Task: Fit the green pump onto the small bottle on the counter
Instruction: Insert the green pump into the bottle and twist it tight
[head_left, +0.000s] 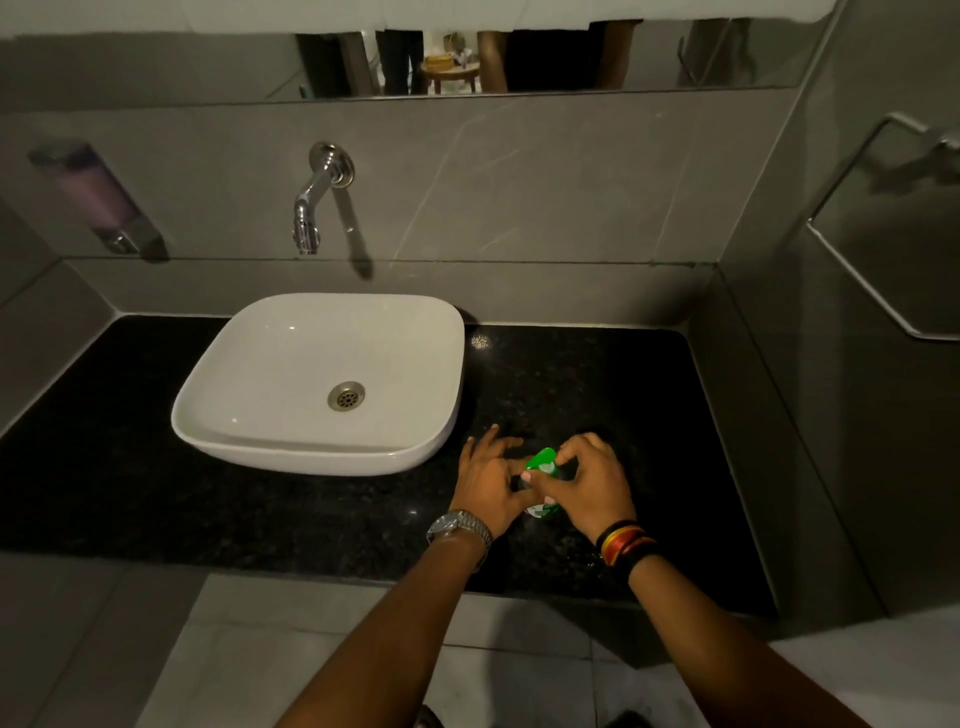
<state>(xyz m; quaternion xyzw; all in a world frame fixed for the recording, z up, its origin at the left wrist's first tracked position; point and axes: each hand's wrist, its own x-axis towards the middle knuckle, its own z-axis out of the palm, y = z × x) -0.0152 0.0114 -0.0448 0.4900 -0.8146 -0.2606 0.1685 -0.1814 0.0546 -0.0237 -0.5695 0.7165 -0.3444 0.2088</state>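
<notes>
On the black table (597, 395), just right of the white basin (291, 374), the green pump (543, 461) sits at the top of the small bottle (545, 510), most of which is hidden between the two hands. The right hand (592, 486) curls over the pump, its fingers (569, 452) pinching the green head from the right. The left hand (488, 483) steadies the bottle from the left, thumb pressed against its side and the other fingers spread over the table. A metal watch (460, 527) circles the left wrist; coloured bands (626, 543) wrap the right. A chrome tap (314, 200) juts from the wall above the basin.
</notes>
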